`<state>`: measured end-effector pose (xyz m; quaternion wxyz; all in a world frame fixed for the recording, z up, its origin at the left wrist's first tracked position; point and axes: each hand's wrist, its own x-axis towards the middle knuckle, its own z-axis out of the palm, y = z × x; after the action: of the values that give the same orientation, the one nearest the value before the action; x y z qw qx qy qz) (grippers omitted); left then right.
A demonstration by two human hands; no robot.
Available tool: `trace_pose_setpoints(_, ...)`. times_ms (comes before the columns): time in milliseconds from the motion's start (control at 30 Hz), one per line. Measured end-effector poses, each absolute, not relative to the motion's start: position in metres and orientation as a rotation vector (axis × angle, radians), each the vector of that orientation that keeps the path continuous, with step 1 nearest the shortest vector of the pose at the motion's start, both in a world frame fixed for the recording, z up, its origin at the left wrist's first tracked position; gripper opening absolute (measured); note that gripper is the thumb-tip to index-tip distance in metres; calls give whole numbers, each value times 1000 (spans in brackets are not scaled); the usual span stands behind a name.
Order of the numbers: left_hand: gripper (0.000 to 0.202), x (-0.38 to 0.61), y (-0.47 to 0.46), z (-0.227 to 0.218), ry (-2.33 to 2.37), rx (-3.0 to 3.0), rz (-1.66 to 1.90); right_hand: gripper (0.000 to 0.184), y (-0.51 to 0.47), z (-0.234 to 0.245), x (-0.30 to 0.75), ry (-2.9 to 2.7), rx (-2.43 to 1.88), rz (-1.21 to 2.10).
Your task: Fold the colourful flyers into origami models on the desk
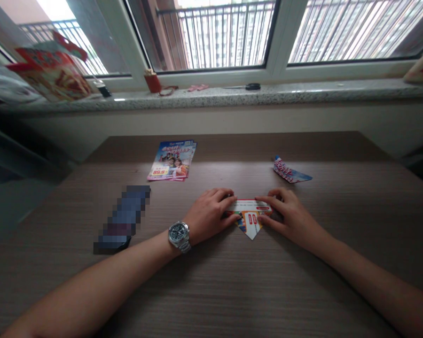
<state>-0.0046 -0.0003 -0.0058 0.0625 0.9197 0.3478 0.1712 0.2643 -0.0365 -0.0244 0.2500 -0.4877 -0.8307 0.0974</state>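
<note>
A folded paper flyer [251,220] lies on the table between my two hands, with a straight top edge and a point facing me. My left hand [211,211], a metal watch on its wrist, grips the flyer's left end between thumb and fingers. At the opposite end my right hand [285,213] pinches the paper the same way. My fingertips hide both ends of the flyer. Beyond my right hand rests a small folded paper piece [289,172], blue and red, partly standing up.
A stack of printed flyers [172,160] lies at the back left of the wooden table [211,291]. Nearer my left forearm is a blurred-out phone-like object [125,218]. On the stone windowsill [211,97] are scissors [252,87], a red item [152,82] and a red bag [56,70].
</note>
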Motion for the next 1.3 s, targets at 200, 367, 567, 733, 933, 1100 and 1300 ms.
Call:
trace_pose_setpoints(200,38,-5,2,-7,1032,2724,568,36,-36,-24,264,-2241,-1333,312)
trace_pose_setpoints(367,37,-4,2,-6,1014,2724,567,34,-37,-22,262,-2215,-1327,333)
trace_pose_setpoints(567,36,-4,2,-3,986,2733,549,45,-37,-24,263,-2241,-1340,315)
trace_pose_setpoints(733,31,-4,2,-3,946,2738,540,43,-37,-24,263,-2247,-1338,321)
trace_pose_setpoints(933,28,-3,2,-5,929,2762,519,34,-38,-22,262,-2227,-1295,293)
trace_pose_setpoints(1100,31,-2,1,-4,927,2763,532,28,-37,-21,262,-2245,-1228,291)
trace_pose_setpoints(1300,36,-4,2,-6,859,2797,543,34,-37,-20,262,-2253,-1198,357)
